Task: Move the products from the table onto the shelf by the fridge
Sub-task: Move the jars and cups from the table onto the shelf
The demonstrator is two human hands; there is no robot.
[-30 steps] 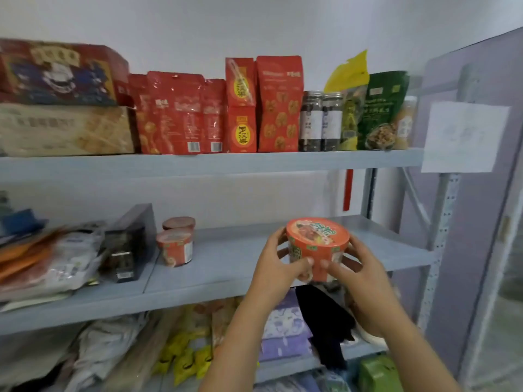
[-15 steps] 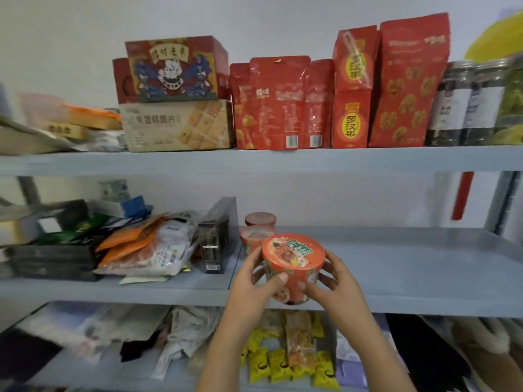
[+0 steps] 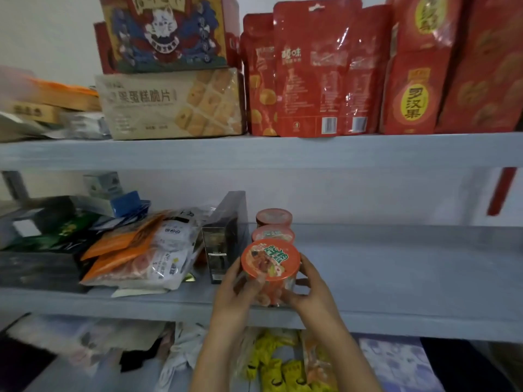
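Head view: both hands clamp the noodle cup (image 3: 270, 260). L hand (image 3: 235, 295) wraps its left side and R hand (image 3: 308, 292) its right, fingers curled round the wall, lid up. The cup sits upright at the near edge of the middle shelf (image 3: 396, 267), just in front of two similar cups (image 3: 273, 234) lined up toward the back wall, with a dark box (image 3: 223, 239) just to the left. The two-hand hold prob keeps it level and lined up w/ that row, so like goes w/ like. The open stretch of shelf to the right isn't being used.

Hard to see: the cup's base is covered by fingers, so can't tell if it's down on the board or just above it. The far cup is mostly hidden behind the middle one. Snack bags (image 3: 141, 258) at left are blurred. Red pouches (image 3: 317, 69) on the top shelf are cut off at the frame top. Lower-shelf stuff is partly blocked by the forearms. No table or fridge in frame.
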